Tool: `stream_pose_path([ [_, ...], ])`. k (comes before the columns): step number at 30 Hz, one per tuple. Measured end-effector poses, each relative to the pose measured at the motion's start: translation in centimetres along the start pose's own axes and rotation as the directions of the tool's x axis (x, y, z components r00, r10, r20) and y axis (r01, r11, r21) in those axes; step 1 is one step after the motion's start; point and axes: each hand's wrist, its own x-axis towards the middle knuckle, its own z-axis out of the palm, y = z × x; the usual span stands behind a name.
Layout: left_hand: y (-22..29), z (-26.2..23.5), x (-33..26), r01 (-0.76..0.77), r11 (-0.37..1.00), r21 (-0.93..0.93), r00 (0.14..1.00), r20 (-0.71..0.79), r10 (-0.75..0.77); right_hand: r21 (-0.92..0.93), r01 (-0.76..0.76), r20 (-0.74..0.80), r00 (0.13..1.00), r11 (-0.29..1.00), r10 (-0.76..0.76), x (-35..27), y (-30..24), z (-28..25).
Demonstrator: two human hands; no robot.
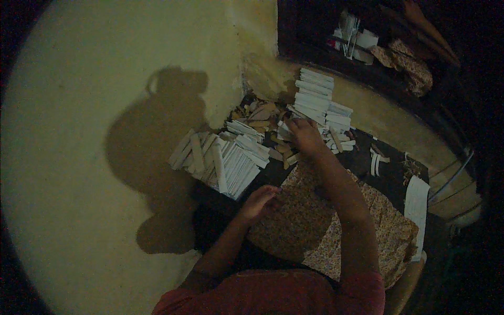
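My right hand [304,132] reaches across to the far side of the dark table, its fingers curled down among white strips [285,130]; what they grip is too dim to make out. Nearer to me, my left hand [261,202] hovers at the edge of a speckled brown sheet [299,210], fingers loosely bent and seemingly holding nothing. Left of that hand lies a large pile of flat white strips [239,165], several loose ones slanting across its top. Just past my right hand, a tall stack of white strips [314,94] leans toward the wall.
Brown and yellowish leaf-like pieces [261,113] lie heaped in the far corner. A pale wall [121,52] closes off the left side. At the right are curved white strips [376,160] and a long white sheet [416,205]. A dark panel [310,31] stands at the back.
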Motion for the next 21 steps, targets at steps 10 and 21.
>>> stream_pose_path([
  [10, 0.1, 0.0, 0.7, -0.013, 0.976, 0.217, 1.0, -0.016, 0.017, -0.181, 0.049, -0.108, 0.992, 0.982, -0.069, -0.2, 3.1, 0.7],
  [21, 1.5, 5.4, 11.9, -0.118, 0.993, -0.028, 0.991, -0.061, 0.116, -0.065, -0.114, -0.115, 0.988, 0.991, 0.107, -1.2, 5.6, -0.4],
])
